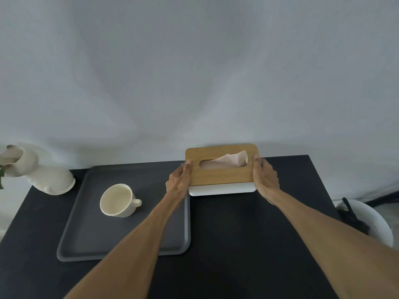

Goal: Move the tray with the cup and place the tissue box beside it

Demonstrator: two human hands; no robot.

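A white tissue box [222, 172] with a wooden lid and a tissue poking from its slot is at the back of the black table, just right of the tray. My left hand [179, 182] grips its left end and my right hand [265, 178] grips its right end. Whether the box rests on the table or is held slightly above it I cannot tell. A dark grey tray [90, 240] lies on the left half of the table. A cream cup [118, 200] stands upright on it, handle pointing right. My left forearm crosses the tray's right side.
A cream sculptural vase [43, 175] stands at the table's back left corner, beside the tray. A white bowl-shaped bin [375, 223] with a black object in it is off the table's right edge. The black table [248, 234] ends at a white wall behind.
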